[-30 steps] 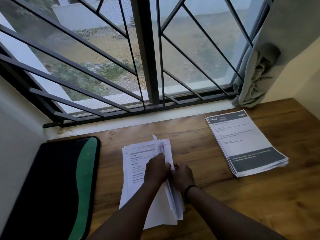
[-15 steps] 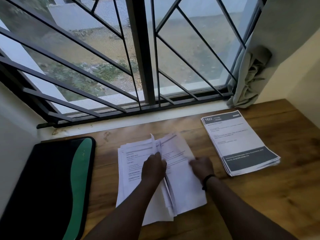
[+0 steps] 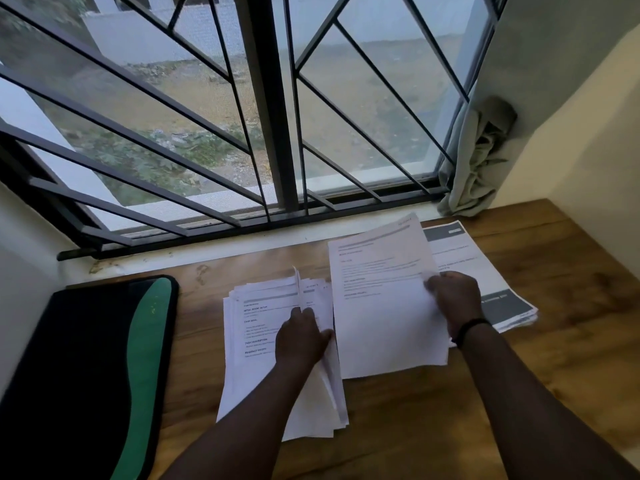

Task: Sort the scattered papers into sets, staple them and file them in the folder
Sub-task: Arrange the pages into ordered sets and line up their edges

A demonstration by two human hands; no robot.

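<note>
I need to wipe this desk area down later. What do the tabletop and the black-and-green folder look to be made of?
The brown tabletop looks like wood or a wood-grain laminate with a low sheen: grain streaks and darker patches show. The flat black-and-green folder looks like matte fabric or soft synthetic with a stitched-looking raised edge; the exact material is unclear.

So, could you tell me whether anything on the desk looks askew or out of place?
Only the middle paper stack: its sheets are fanned unevenly, and one stands on edge by the left hand. The stack with dark bands looks squared.
</note>
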